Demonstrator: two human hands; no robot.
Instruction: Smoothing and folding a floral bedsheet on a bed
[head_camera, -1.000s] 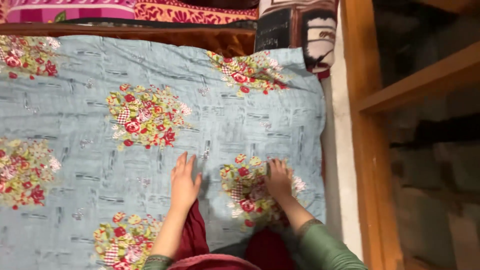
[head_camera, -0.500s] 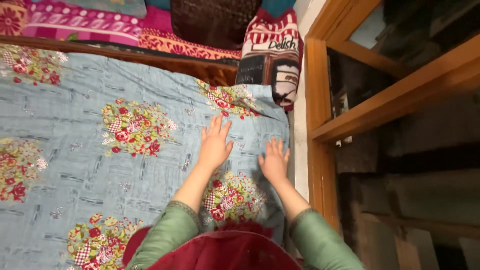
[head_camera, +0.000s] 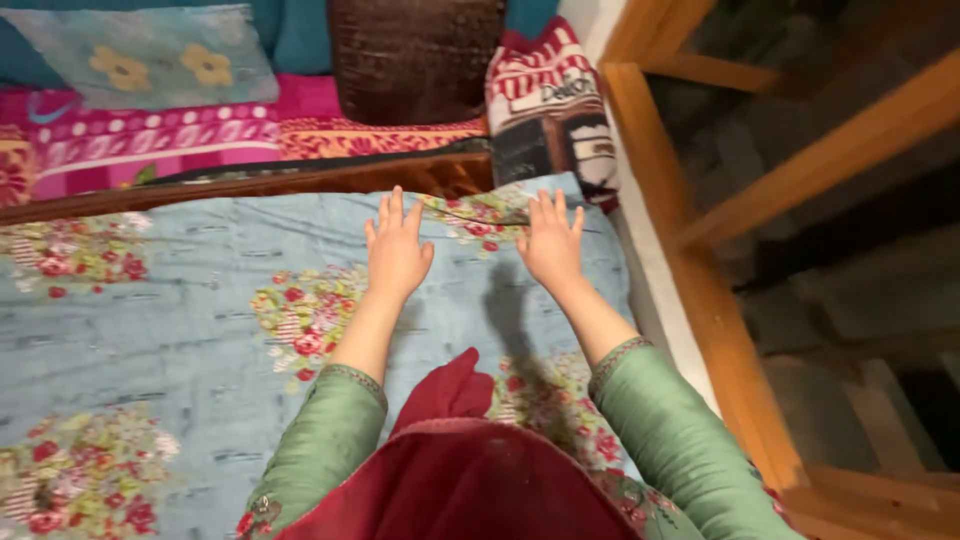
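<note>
A pale blue bedsheet (head_camera: 170, 310) with red and yellow flower bunches lies spread flat over the bed. My left hand (head_camera: 396, 250) rests palm down on it near the far edge, fingers spread. My right hand (head_camera: 551, 243) presses flat on the sheet's far right corner, fingers apart, beside a flower print. Both arms are stretched forward in green sleeves. Neither hand holds anything. A dark red cloth (head_camera: 450, 470) hangs from my chest over the sheet.
Beyond the sheet runs a brown wooden bed edge (head_camera: 250, 182). Behind it lie a pink patterned blanket (head_camera: 150, 130), a brown cushion (head_camera: 415, 55) and a red-and-white printed pillow (head_camera: 550, 110). A wooden frame (head_camera: 700, 290) with shelves stands at the right.
Both hands have slid forward across the sheet, from near my body to its far edge and right corner. The view has tilted up, showing more of the bedding behind.
</note>
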